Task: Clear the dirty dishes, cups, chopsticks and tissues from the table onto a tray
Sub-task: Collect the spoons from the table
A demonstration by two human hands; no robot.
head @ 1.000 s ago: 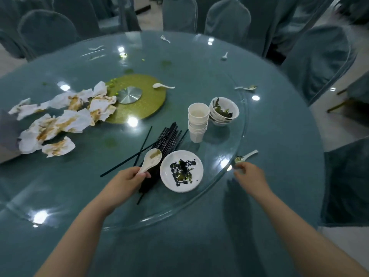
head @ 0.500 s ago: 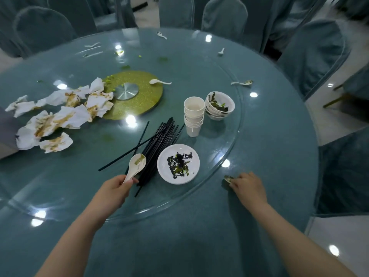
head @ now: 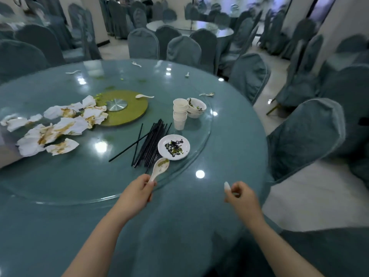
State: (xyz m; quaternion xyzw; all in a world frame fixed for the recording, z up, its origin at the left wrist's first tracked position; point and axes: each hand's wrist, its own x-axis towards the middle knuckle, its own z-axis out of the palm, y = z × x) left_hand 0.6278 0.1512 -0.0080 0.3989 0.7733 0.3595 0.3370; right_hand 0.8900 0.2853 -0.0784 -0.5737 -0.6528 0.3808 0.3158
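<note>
The left hand (head: 137,193) pinches the handle of a white ceramic soup spoon (head: 159,168), bowl tipped up and away and smeared with greenish sauce; held by the handle tip like this it looks light and stiff, though probably glazed and slick, so a firm pinch low on the handle seems wise. The right hand (head: 240,196) is curled round a second small white spoon (head: 227,186), only its pale end showing above the fingers, lifted off the round teal-clothed bench (head: 179,226). Further in, on the glass turntable (head: 203,124), lie the remaining things: a white round plate (head: 173,147) with dark leftover scraps, just right of a loose bundle of black chopsticks (head: 151,142); a stack of white paper cups (head: 180,113) touching a nest of white ceramic bowls (head: 196,107); and at far left a scatter of crumpled, sauce-stained white tissues (head: 56,128). The plate and bowls are likely hard, breakable and greasy, best taken by the rim or from under the stack. The cups should be featherlight and crushable, so grip low and gently. The chopsticks are thin and apt to roll; gather them at mid-length. The tissues are soft and can be scooped in a bunch. No tray is in view.
</note>
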